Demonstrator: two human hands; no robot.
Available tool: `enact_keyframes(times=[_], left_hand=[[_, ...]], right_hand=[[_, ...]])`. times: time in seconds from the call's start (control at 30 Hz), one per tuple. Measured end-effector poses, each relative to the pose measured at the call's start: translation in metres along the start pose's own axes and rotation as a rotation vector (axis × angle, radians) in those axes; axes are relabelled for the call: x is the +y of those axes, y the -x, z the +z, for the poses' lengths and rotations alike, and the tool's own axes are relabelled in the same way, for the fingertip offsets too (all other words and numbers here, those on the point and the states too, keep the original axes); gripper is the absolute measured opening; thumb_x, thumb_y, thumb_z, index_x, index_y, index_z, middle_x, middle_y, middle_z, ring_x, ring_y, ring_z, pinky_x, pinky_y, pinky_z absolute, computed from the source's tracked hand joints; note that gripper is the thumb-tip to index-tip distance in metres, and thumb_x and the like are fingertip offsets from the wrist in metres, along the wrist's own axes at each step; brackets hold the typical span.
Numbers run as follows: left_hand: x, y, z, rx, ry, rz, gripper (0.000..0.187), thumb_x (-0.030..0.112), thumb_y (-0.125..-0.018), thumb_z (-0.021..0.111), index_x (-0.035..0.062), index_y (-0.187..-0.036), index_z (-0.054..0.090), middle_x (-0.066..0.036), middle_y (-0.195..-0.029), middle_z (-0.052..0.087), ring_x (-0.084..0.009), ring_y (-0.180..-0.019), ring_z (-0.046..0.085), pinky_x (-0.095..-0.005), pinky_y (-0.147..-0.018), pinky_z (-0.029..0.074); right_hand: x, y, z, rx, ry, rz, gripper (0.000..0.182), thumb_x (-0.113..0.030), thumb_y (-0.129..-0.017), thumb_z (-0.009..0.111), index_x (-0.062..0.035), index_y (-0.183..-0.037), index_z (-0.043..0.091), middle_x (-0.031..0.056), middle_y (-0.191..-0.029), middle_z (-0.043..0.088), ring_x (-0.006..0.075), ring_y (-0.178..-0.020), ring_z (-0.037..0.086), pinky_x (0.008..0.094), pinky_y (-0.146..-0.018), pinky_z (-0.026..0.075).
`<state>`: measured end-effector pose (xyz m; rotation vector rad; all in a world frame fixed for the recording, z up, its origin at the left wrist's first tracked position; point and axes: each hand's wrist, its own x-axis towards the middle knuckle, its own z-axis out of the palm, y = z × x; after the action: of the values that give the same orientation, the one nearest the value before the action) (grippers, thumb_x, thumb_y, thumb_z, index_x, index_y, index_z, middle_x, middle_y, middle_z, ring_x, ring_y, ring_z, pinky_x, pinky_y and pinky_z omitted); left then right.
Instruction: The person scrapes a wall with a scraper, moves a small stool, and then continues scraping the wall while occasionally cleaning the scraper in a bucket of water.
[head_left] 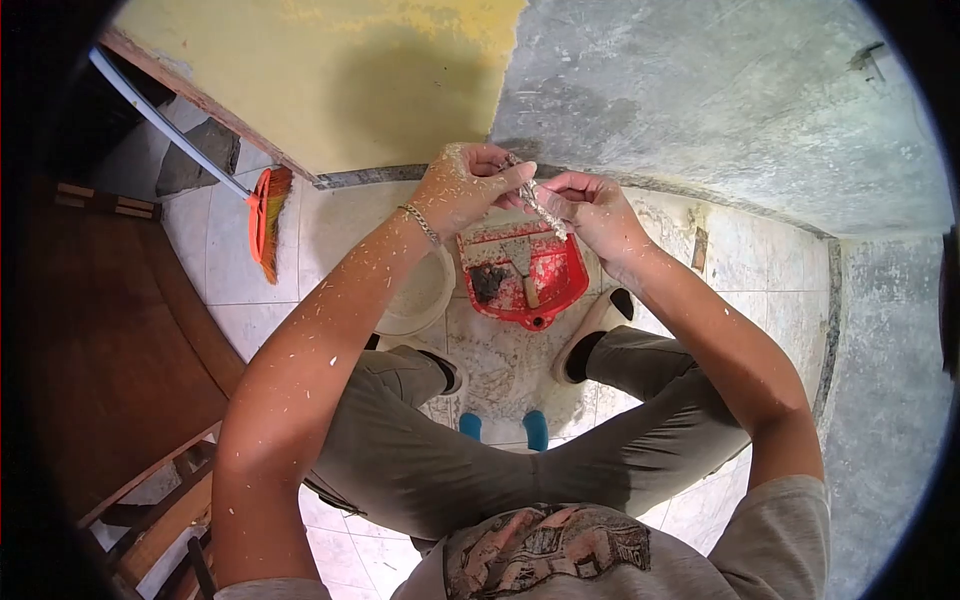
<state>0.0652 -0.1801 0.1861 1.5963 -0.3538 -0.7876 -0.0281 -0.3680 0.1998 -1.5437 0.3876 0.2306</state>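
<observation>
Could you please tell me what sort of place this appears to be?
Probably an indoor room, perhaps under renovation: the grey wall is patchy, and a scraper lies in a red dustpan on the tiled floor.

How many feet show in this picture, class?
2: the left foot near the white container, the right foot beside the red dustpan. Trousers partly hide both.

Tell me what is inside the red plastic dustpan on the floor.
The red plastic dustpan holds a tan-handled metal scraper, a dark grey, irregular lump and scattered pale debris. Whatever lies beneath the scraper and lump is covered and cannot be seen.
</observation>
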Motion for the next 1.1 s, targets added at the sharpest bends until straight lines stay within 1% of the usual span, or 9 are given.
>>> enact_keyframes(times=[0.2, 0.33, 0.4, 0.53, 0.6, 0.7, 0.8, 0.9, 1.1], left_hand=[[-0.003, 0.0, -0.001, -0.077, -0.006, 0.017, 0.021, 0.02, -0.096, 0.07, 0.0002, -0.104, 0.07, -0.003, -0.083, 0.07, -0.0086, -0.077, 0.065, -0.0245, -0.073, 0.055], [0.001, 0.01, -0.007, -0.21, -0.17, -0.004, 0.014, 0.015, -0.093, 0.073, 0.002, -0.098, 0.069, -0.002, -0.079, 0.068, -0.0093, -0.076, 0.064, -0.0253, -0.069, 0.053], [0.002, 0.013, -0.004, -0.139, -0.542, 0.284, 0.013, 0.011, -0.089, 0.075, 0.0018, -0.092, 0.067, -0.003, -0.074, 0.066, -0.0088, -0.071, 0.062, -0.0274, -0.064, 0.05], [0.008, 0.015, -0.002, -0.133, -0.647, 0.321, 0.013, 0.008, -0.087, 0.074, -0.0004, -0.088, 0.064, -0.009, -0.071, 0.064, -0.0163, -0.065, 0.062, -0.0323, -0.062, 0.049], [-0.001, 0.011, 0.0, 0.0, -0.707, 0.635, 0.015, 0.008, -0.087, 0.073, -0.002, -0.085, 0.062, -0.017, -0.071, 0.062, -0.0277, -0.06, 0.059, -0.0374, -0.059, 0.047], [-0.006, 0.012, 0.004, 0.118, -0.747, 0.755, 0.016, 0.008, -0.09, 0.071, -0.0016, -0.083, 0.06, -0.019, -0.071, 0.061, -0.035, -0.059, 0.056, -0.0406, -0.058, 0.046], [-0.001, 0.015, 0.001, 0.156, -0.746, 0.626, 0.017, 0.01, -0.092, 0.07, -0.0005, -0.084, 0.059, -0.018, -0.069, 0.061, -0.0348, -0.057, 0.056, -0.0413, -0.058, 0.045], [0.0, 0.019, 0.006, 0.164, -0.723, 0.554, 0.017, 0.011, -0.093, 0.068, -0.0004, -0.087, 0.058, -0.019, -0.068, 0.06, -0.0359, -0.058, 0.057, -0.0418, -0.058, 0.046], [-0.002, 0.023, 0.014, 0.057, -0.711, 0.624, 0.017, 0.012, -0.095, 0.066, 0.001, -0.097, 0.054, -0.019, -0.068, 0.06, -0.0394, -0.062, 0.06, -0.044, -0.058, 0.046]], right_hand=[[-0.005, 0.001, 0.007, 0.077, 0.018, 0.103, 0.016, -0.017, -0.1, 0.065, -0.0015, -0.104, 0.069, 0.0036, -0.09, 0.072, 0.0094, -0.075, 0.062, 0.0257, -0.067, 0.049], [0.0, -0.007, -0.01, -0.168, 0.456, -0.107, 0.015, -0.009, -0.1, 0.061, 0.0037, -0.1, 0.07, 0.0037, -0.083, 0.071, 0.0094, -0.072, 0.063, 0.027, -0.063, 0.05], [0.002, -0.011, -0.016, -0.254, 0.664, -0.182, 0.015, -0.009, -0.1, 0.061, 0.0037, -0.1, 0.07, 0.0032, -0.081, 0.07, 0.0091, -0.071, 0.063, 0.0264, -0.064, 0.05], [0.01, -0.011, -0.02, -0.332, 0.458, -0.144, 0.015, -0.014, -0.1, 0.065, 0.0004, -0.105, 0.069, -0.0012, -0.087, 0.067, 0.0064, -0.076, 0.058, 0.0256, -0.07, 0.049], [0.006, -0.009, -0.022, -0.299, 0.317, -0.132, 0.015, -0.014, -0.1, 0.065, -0.0002, -0.105, 0.069, -0.0023, -0.087, 0.067, 0.0063, -0.074, 0.056, 0.0261, -0.07, 0.049], [-0.004, -0.003, -0.023, -0.327, 0.378, -0.005, 0.018, -0.013, -0.099, 0.066, 0.0005, -0.11, 0.067, 0.0009, -0.091, 0.068, 0.0071, -0.077, 0.06, 0.0262, -0.073, 0.051], [-0.007, 0.005, -0.023, -0.348, 0.415, -0.161, 0.024, -0.012, -0.097, 0.068, 0.0003, -0.118, 0.063, 0.0053, -0.096, 0.069, 0.0096, -0.082, 0.064, 0.0271, -0.075, 0.055], [-0.022, 0.009, -0.022, -0.203, 0.083, 0.005, 0.031, -0.011, -0.095, 0.071, -0.0007, -0.122, 0.061, 0.008, -0.096, 0.068, 0.0146, -0.085, 0.068, 0.0284, -0.074, 0.06], [-0.024, 0.012, -0.018, -0.144, -0.01, 0.077, 0.03, -0.008, -0.095, 0.07, -0.0018, -0.123, 0.061, 0.0082, -0.098, 0.069, 0.015, -0.089, 0.069, 0.0283, -0.077, 0.061]])
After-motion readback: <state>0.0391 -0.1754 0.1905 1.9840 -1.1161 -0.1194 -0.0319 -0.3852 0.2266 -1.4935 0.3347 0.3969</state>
